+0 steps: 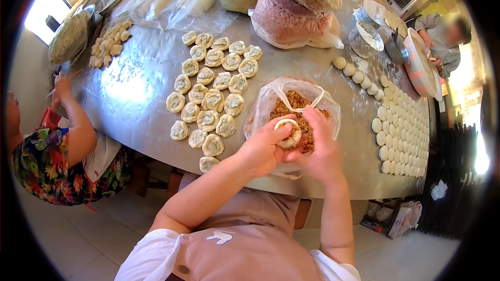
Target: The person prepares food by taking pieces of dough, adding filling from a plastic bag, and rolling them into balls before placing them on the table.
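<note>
Both of my hands meet over an open plastic bag of brown crumbly filling [291, 105]. My left hand [263, 148] cups a round dough piece [289, 132] with filling in its middle. My right hand [319, 145] presses its fingers against the right side of the same dough piece. To the left lie several filled, pinched dough pieces [211, 93] in rows on the metal table [135, 93].
Rows of plain dough balls [398, 125] line the table's right side. Big bags of filling [294, 13] stand at the back. One person in a floral top [52, 161] sits at the left; another person [445, 39] works at a bowl [422, 67] far right.
</note>
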Action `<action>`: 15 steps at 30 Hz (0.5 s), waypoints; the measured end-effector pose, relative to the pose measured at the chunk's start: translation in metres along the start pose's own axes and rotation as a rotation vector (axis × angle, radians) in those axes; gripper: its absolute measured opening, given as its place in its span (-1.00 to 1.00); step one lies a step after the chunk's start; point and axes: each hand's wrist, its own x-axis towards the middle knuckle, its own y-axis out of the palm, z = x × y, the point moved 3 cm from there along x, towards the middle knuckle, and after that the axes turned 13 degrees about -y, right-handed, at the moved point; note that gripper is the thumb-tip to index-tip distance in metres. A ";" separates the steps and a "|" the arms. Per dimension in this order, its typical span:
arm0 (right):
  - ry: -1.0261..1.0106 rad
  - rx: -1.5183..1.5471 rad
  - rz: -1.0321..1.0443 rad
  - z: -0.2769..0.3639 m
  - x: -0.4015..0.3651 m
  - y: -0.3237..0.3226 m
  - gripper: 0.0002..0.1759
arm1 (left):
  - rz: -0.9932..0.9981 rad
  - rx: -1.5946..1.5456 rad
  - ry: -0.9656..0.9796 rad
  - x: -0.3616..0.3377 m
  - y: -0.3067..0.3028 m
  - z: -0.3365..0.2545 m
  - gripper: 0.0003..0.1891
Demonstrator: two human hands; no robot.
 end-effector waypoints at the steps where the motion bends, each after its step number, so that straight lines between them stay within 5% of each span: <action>1: -0.068 -0.036 0.060 -0.001 -0.003 0.006 -0.05 | 0.002 0.022 -0.016 0.000 0.002 0.004 -0.76; 3: -0.110 -0.082 0.021 -0.002 -0.007 0.017 -0.07 | 0.010 0.014 -0.104 -0.003 0.005 0.009 -0.75; 7: -0.222 -0.153 0.007 0.005 -0.002 0.024 -0.21 | 0.341 0.152 -0.045 -0.001 -0.016 0.006 -0.71; 9: -0.236 -0.132 -0.016 0.008 -0.001 0.025 -0.35 | 0.342 0.183 -0.017 -0.003 -0.014 0.004 -0.69; 12: -0.182 0.003 -0.119 0.009 0.002 0.023 -0.58 | -0.057 0.125 -0.057 -0.009 0.002 0.013 -0.68; 15: -0.101 0.066 -0.255 0.011 0.001 0.021 -0.75 | 0.084 -0.102 -0.070 -0.012 0.021 0.014 -0.69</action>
